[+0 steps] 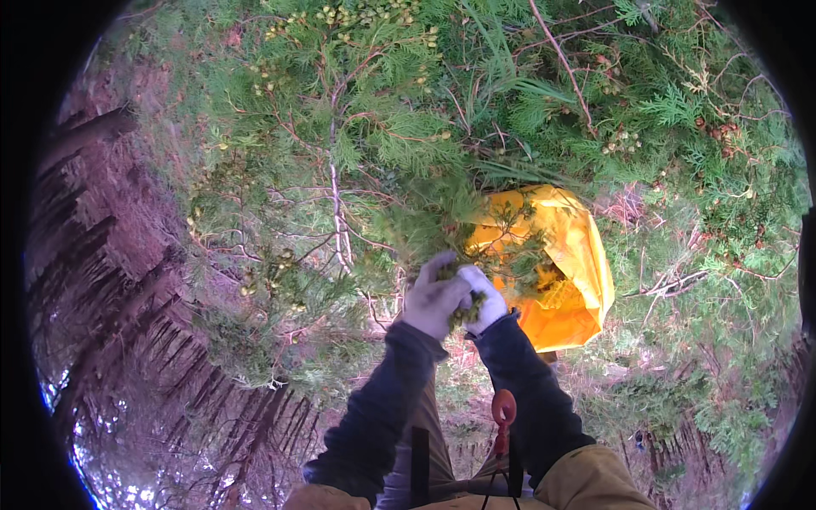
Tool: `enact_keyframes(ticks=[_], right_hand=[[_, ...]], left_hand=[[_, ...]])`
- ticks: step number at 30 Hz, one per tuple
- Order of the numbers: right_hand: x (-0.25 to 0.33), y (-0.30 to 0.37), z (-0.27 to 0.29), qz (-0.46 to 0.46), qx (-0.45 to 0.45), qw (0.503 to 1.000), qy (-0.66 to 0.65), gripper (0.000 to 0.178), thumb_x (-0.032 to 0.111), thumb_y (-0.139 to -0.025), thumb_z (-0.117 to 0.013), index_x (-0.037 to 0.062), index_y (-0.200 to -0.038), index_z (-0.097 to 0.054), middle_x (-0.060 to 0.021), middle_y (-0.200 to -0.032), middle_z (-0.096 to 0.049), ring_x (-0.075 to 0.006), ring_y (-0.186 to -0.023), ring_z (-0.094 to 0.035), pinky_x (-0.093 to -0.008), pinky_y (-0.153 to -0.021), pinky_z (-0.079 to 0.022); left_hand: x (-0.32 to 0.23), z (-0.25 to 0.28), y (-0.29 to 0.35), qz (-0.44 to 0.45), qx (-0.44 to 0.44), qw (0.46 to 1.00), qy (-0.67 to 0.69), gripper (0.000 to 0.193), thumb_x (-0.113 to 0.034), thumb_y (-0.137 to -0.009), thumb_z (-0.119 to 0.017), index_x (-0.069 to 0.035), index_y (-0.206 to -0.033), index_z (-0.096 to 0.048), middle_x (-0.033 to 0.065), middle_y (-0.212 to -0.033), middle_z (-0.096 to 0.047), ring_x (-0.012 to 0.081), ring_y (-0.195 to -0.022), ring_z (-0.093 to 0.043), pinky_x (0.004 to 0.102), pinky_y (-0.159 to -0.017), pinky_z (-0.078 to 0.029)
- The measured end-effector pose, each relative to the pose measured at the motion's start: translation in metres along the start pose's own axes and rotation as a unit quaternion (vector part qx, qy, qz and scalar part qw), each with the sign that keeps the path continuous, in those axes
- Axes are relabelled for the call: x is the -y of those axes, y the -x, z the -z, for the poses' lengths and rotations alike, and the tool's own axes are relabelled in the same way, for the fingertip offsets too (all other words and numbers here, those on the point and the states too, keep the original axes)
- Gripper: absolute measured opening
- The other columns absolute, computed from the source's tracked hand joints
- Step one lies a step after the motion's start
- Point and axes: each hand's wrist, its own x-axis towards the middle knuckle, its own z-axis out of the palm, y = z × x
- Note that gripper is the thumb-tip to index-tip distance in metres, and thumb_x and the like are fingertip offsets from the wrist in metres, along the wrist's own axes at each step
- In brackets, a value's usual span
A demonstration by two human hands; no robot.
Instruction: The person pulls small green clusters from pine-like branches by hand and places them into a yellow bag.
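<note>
Both my hands wear pale gloves and meet in front of my body, a little blurred. My left hand is curled against a green conifer sprig that seems to carry small cones. My right hand closes on the same sprig from the other side, and the fingers partly hide it. Right beside my right hand is a yellow-orange bag, its mouth open, with green sprigs and cones inside. Feathery conifer foliage reaches down just beyond my fingertips.
A leafy branch with clusters of green cones spreads beyond my hands. Brown cones hang at the right. Bare twigs stick out past the bag. Tree trunks stand at the left. A red clip hangs at my front.
</note>
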Motion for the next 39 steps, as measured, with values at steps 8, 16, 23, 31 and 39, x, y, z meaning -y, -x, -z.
enact_keyframes(ticks=[8, 16, 23, 31, 39], right_hand=[[-0.012, 0.044, -0.037, -0.045, 0.034, 0.995, -0.079, 0.023, 0.03, -0.095, -0.047, 0.0099, -0.098, -0.057, -0.0024, -0.095, -0.057, -0.0141, -0.088, -0.054, -0.0283, -0.079, -0.046], [-0.013, 0.111, -0.072, -0.066, 0.0, 0.997, 0.05, 0.022, 0.026, -0.09, -0.052, 0.0068, -0.096, -0.06, -0.0056, -0.086, -0.061, -0.0191, -0.079, -0.056, -0.032, -0.072, -0.047], [0.023, 0.222, -0.103, 0.074, -0.119, 0.766, 0.628, 0.02, 0.016, -0.095, -0.039, 0.006, -0.09, -0.056, -0.004, -0.083, -0.059, -0.0145, -0.077, -0.057, -0.0273, -0.068, -0.047], [0.118, 0.084, 0.03, 0.111, -0.319, 0.803, 0.491, 0.048, 0.04, -0.098, -0.032, -0.0002, -0.1, -0.058, -0.0108, -0.087, -0.063, -0.0189, -0.082, -0.059, -0.0341, -0.072, -0.048], [0.075, 0.0, 0.045, 0.099, -0.16, 0.948, 0.257, 0.052, 0.046, -0.092, -0.046, 0.0014, -0.117, -0.051, -0.0136, -0.093, -0.061, -0.0191, -0.071, -0.061, -0.0318, -0.065, -0.053]], left_hand=[[-0.051, -0.036, 0.05, -0.238, -0.141, 0.908, -0.316, 0.02, -0.014, -0.075, -0.068, -0.001, -0.088, -0.062, 0.0165, -0.092, -0.062, 0.0286, -0.083, -0.061, 0.0346, -0.073, -0.05], [-0.072, -0.047, 0.103, -0.118, -0.16, 0.925, -0.324, 0.017, -0.021, -0.074, -0.069, -0.006, -0.079, -0.062, 0.0134, -0.09, -0.062, 0.0301, -0.078, -0.062, 0.038, -0.068, -0.051], [-0.135, -0.093, 0.178, -0.027, -0.129, 0.971, -0.198, 0.022, -0.022, -0.076, -0.067, -0.004, -0.086, -0.059, 0.0151, -0.088, -0.058, 0.0334, -0.075, -0.059, 0.0375, -0.067, -0.049], [0.032, -0.176, 0.024, -0.219, -0.057, 0.87, -0.438, 0.034, -0.036, -0.084, -0.059, -0.005, -0.099, -0.057, 0.018, -0.102, -0.057, 0.0425, -0.088, -0.057, 0.048, -0.077, -0.047], [0.082, -0.051, -0.123, 0.013, -0.282, 0.954, -0.098, 0.044, -0.044, -0.084, -0.05, -0.003, -0.1, -0.059, 0.0204, -0.097, -0.059, 0.0356, -0.09, -0.058, 0.0426, -0.081, -0.046]])
